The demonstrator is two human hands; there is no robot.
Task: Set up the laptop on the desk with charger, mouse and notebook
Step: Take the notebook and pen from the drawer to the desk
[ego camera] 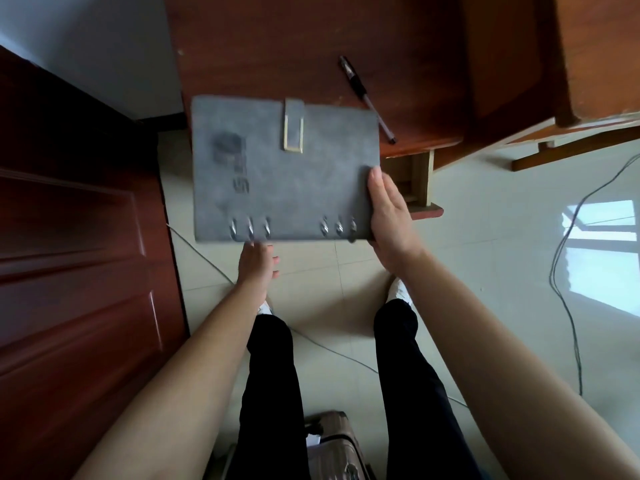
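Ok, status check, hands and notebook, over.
Right hand gripping the grey notebook by its edge; left hand under the ring side. Notebook half over the desk. Pen beside it.

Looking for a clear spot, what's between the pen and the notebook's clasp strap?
Head view: only bare desk and grey notebook cover lie between the pen and the strap.

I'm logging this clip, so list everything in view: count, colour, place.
notebook: one, grey with clasp strap and metal rings, held over the desk's near edge
pen: one, black, on the desk beyond the notebook
desk: one, reddish-brown, top of view
door: one, dark red, at left
cables: thin, dark, on the pale tiled floor
suitcase: one, beige, bottom centre
left hand: at the notebook's ringed edge
right hand: gripping the notebook's right edge
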